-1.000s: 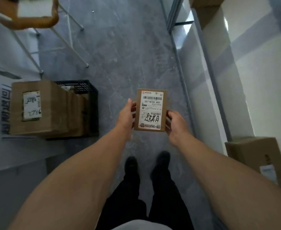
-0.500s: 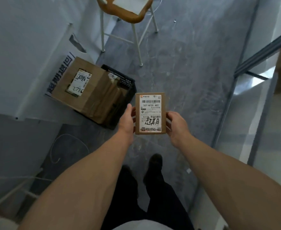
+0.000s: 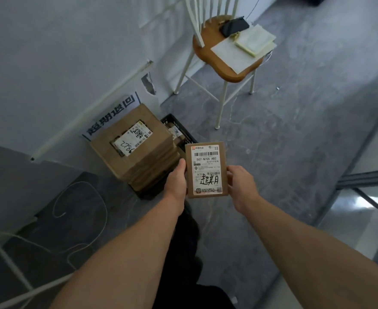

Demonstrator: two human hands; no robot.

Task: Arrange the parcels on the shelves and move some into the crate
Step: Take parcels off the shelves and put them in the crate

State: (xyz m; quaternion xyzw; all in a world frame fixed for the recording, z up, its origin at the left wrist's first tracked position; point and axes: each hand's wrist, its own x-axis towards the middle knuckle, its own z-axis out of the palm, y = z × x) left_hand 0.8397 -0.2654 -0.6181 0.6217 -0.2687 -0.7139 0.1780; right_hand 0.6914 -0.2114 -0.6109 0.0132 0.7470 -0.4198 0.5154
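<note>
Head view: left hand (image 3: pixel 176 181) and right hand (image 3: pixel 239 183) pinch small parcel (image 3: pixel 207 170) by side edges; best lower flat into black crate (image 3: pixel 176 124) gap beside big box (image 3: pixel 134 145), label up

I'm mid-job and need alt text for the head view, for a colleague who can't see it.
The left hand and right hand hold a small labelled parcel by its side edges above a grey floor. Beyond it, by the wall, a black crate holds larger cardboard parcels; further off stands a wooden-seated chair with papers on it.
</note>
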